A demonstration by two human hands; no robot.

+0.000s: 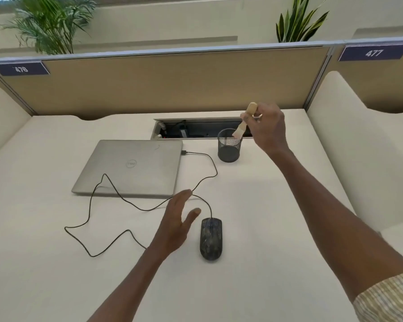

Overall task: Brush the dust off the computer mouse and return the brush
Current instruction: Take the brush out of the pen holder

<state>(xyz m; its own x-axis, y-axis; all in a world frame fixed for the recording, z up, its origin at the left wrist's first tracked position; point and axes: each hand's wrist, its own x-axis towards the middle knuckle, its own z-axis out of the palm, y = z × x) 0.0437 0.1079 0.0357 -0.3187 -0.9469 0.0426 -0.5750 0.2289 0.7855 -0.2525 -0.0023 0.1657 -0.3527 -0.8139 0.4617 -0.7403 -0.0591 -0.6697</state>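
A dark, dusty computer mouse (pixel 211 239) lies on the white desk, its black cable (pixel 107 182) looping left and up to a closed silver laptop (pixel 130 168). My left hand (pixel 175 225) hovers open just left of the mouse, fingers spread, not touching it. My right hand (pixel 266 126) is raised at the back of the desk, gripping a small wooden-handled brush (pixel 244 120). The brush's bristles point down and sit at the rim of a black mesh pen cup (pixel 229 148).
An open cable tray (pixel 196 129) is recessed in the desk behind the cup. A tan partition (pixel 163 82) with number plates 476 and 477 closes the back. Cream side dividers (pixel 349 140) flank the desk. Plants stand beyond the partition.
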